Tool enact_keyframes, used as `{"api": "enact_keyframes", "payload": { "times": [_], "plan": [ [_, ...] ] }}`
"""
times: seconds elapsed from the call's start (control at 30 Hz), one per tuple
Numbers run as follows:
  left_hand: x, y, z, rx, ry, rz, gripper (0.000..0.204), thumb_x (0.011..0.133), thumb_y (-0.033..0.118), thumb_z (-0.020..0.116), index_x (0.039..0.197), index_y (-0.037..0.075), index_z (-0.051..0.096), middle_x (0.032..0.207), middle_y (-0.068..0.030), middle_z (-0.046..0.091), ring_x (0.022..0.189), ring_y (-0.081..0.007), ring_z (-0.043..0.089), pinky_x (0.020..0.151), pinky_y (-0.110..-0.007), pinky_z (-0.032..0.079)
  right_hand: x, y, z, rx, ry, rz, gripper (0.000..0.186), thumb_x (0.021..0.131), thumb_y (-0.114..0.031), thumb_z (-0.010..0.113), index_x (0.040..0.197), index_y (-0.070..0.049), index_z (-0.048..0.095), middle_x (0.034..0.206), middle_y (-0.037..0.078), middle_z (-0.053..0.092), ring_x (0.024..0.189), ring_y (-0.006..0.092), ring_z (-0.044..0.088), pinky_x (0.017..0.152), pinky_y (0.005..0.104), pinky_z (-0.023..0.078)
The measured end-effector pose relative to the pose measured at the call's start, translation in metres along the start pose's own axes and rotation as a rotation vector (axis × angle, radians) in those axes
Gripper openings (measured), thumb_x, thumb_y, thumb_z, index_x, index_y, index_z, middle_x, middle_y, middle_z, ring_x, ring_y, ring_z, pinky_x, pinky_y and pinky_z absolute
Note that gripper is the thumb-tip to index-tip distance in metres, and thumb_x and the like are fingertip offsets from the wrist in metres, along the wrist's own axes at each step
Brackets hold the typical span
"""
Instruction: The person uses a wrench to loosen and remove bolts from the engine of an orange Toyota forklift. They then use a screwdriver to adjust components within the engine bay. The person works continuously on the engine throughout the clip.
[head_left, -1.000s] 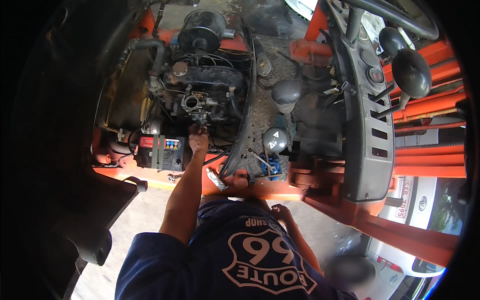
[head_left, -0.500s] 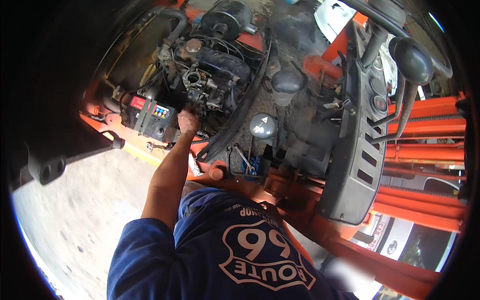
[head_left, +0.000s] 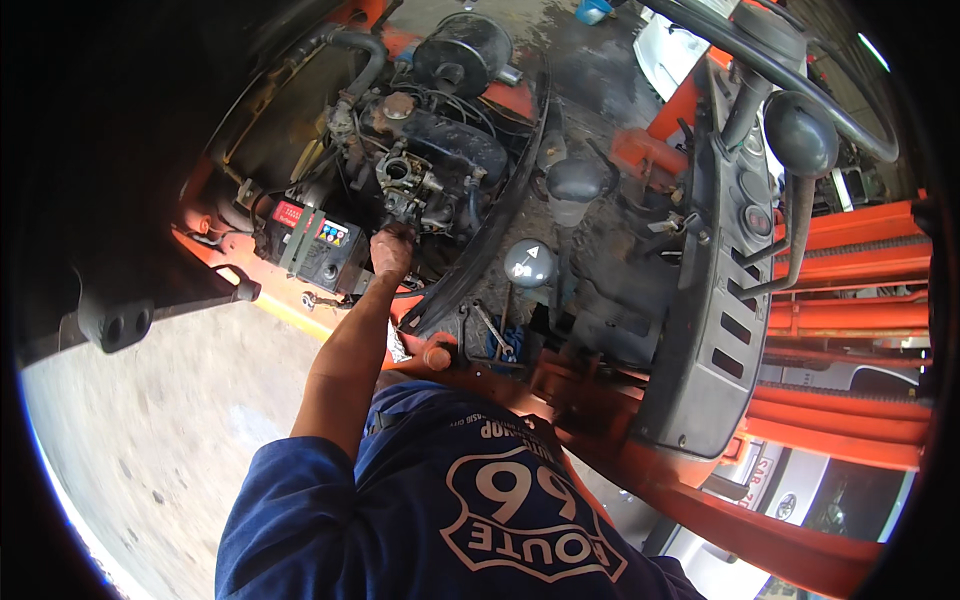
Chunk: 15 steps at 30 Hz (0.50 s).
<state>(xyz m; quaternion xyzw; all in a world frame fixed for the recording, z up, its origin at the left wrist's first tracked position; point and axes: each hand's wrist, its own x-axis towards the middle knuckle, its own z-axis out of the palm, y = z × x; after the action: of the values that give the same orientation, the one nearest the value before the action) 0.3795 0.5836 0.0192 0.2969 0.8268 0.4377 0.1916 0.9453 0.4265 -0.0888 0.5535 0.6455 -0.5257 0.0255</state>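
My left hand point(head_left: 391, 252) reaches into an open engine bay, its fingers curled at the lower side of a metal carburetor point(head_left: 402, 182). The fingertips are turned away, so whatever they grip is hidden. Just left of the hand sits a battery point(head_left: 318, 242) with a red and black case and a strap over it. Beyond the carburetor lies the dark engine cover point(head_left: 455, 145) with a rusty round cap point(head_left: 398, 106). My right hand is out of sight.
A wrench point(head_left: 493, 328) lies beside a blue cloth point(head_left: 512, 345) near my body. A grey round knob point(head_left: 530, 262) stands right of the black bay edge. Farther right are a dashboard panel point(head_left: 690, 385), a black-knobbed lever point(head_left: 800, 135) and orange rails point(head_left: 850, 317). A black canister point(head_left: 462, 52) sits at the back.
My left hand has moved slightly up and right, closer to the carburetor's base. The whole view has shifted a little.
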Motion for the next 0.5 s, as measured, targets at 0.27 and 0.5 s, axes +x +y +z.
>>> {"api": "enact_keyframes", "payload": {
  "times": [0.27, 0.5],
  "plan": [
    [0.003, 0.004, -0.006, -0.106, -0.005, 0.093, 0.02, 0.085, 0.018, 0.072, 0.096, 0.002, 0.072, 0.087, -0.0183, 0.073, 0.085, -0.0319, 0.072, 0.078, -0.038, 0.054, -0.032, -0.06, 0.002, -0.073, 0.136, 0.199, 0.033, 0.091, -0.03, 0.062, 0.113, -0.007, 0.07, 0.111, 0.019, 0.072, 0.104, 0.0288, 0.07, 0.09, 0.0364, 0.054],
    [-0.003, -0.017, -0.013, -0.027, 0.014, 0.057, 0.018, 0.088, 0.019, 0.071, 0.1, 0.006, 0.069, 0.092, -0.0171, 0.072, 0.088, -0.0312, 0.07, 0.079, -0.038, 0.054, -0.031, -0.093, -0.009, -0.104, 0.099, 0.139, 0.03, 0.09, -0.03, 0.064, 0.111, -0.009, 0.07, 0.11, 0.018, 0.072, 0.103, 0.0306, 0.07, 0.088, 0.0381, 0.054]
  ]
}}
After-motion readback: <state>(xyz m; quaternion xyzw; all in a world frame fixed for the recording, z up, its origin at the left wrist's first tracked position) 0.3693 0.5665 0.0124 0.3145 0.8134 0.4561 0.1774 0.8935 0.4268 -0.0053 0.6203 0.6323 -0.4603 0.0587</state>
